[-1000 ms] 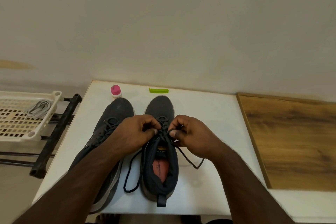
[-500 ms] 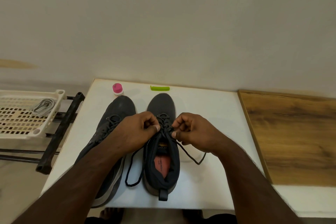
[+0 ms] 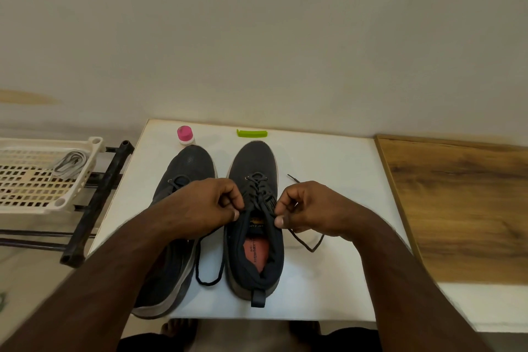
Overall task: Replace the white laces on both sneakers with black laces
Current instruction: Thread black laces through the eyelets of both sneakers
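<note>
Final lacing stage: left hand (image 3: 210,204) and right hand (image 3: 307,208) each pinch the black lace (image 3: 258,187) at the top eyelets of the right sneaker (image 3: 254,240) on the white table (image 3: 328,168) (the left sneaker (image 3: 183,177) appears laced). Next, judged: draw the ends even and tie.

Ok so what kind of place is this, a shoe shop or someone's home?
Probably a home, not a shop: a small white table against a bare wall, a plastic basket on a black rack beside it, and one pair of sneakers being laced by bare hands.
</note>
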The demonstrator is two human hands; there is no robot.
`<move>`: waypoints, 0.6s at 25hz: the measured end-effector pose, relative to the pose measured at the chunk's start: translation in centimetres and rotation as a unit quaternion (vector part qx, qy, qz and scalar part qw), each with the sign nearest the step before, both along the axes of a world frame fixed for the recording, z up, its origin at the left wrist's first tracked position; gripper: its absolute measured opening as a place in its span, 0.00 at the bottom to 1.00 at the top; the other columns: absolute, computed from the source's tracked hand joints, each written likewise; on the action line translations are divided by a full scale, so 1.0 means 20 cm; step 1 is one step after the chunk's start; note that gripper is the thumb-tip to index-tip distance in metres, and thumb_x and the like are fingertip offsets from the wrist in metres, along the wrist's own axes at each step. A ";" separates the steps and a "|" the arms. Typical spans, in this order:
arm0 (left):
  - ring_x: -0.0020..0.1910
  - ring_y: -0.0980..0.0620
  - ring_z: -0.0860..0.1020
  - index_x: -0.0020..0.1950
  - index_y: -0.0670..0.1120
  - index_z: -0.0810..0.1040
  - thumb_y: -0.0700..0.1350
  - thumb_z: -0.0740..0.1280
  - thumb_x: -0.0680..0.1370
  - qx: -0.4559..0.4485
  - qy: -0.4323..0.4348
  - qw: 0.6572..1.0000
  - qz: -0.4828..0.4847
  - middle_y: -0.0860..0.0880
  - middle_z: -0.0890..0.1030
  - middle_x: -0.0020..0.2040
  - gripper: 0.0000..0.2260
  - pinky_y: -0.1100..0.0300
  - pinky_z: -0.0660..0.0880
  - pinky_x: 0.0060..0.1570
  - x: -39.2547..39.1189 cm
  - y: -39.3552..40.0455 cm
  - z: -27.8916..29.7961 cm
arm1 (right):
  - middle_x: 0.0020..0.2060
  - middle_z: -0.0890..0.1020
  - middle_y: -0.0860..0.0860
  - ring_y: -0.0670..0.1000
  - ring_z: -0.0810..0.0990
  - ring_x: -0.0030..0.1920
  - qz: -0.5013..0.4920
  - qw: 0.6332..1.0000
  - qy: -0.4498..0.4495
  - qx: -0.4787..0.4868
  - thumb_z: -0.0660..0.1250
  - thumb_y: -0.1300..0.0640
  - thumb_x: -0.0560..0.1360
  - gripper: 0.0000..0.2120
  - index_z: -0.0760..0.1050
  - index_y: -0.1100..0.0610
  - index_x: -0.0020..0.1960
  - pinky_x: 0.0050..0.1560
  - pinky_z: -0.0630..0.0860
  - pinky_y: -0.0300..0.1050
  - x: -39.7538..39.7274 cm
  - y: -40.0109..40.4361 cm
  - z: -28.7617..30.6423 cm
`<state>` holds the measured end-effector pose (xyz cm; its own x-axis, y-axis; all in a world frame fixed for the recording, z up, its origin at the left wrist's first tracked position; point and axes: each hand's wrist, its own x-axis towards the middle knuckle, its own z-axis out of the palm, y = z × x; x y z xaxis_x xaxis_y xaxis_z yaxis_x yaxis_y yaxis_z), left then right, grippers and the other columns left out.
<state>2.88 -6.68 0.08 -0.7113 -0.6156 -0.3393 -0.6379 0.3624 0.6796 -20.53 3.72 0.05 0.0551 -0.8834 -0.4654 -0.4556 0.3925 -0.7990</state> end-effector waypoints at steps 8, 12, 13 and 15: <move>0.42 0.62 0.78 0.47 0.56 0.75 0.42 0.65 0.78 -0.037 -0.084 0.995 -0.026 0.58 0.80 0.42 0.08 0.70 0.70 0.40 -0.01 0.00 -0.01 | 0.43 0.85 0.51 0.45 0.83 0.42 0.014 0.999 0.029 0.011 0.74 0.59 0.75 0.03 0.81 0.53 0.44 0.50 0.83 0.52 -0.01 0.00 0.00; 0.43 0.61 0.78 0.47 0.56 0.75 0.45 0.69 0.77 -0.024 -0.081 0.995 -0.045 0.56 0.80 0.44 0.06 0.68 0.70 0.41 -0.01 0.00 0.01 | 0.46 0.85 0.56 0.49 0.83 0.45 0.009 0.999 0.029 0.012 0.74 0.59 0.75 0.02 0.82 0.54 0.46 0.50 0.83 0.51 -0.01 0.00 0.01; 0.42 0.61 0.78 0.46 0.55 0.75 0.45 0.69 0.77 -0.037 -0.090 0.994 -0.052 0.56 0.80 0.43 0.05 0.69 0.69 0.40 -0.01 0.01 0.01 | 0.45 0.85 0.55 0.48 0.83 0.44 0.010 0.999 0.028 0.013 0.74 0.59 0.75 0.02 0.82 0.54 0.46 0.50 0.83 0.49 -0.01 0.00 0.01; 0.42 0.60 0.76 0.46 0.53 0.76 0.45 0.69 0.77 -0.056 -0.106 0.991 -0.055 0.55 0.79 0.42 0.04 0.69 0.67 0.39 -0.03 0.01 0.01 | 0.42 0.85 0.51 0.44 0.82 0.41 0.015 0.999 0.028 0.022 0.72 0.60 0.76 0.02 0.82 0.54 0.45 0.49 0.82 0.46 0.00 0.00 0.01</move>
<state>2.37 -6.43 0.35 -0.6961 -0.5814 -0.4212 -0.7144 0.5030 0.4865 -20.59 3.67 0.26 0.0546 -0.8603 -0.5068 -0.5115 0.4118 -0.7542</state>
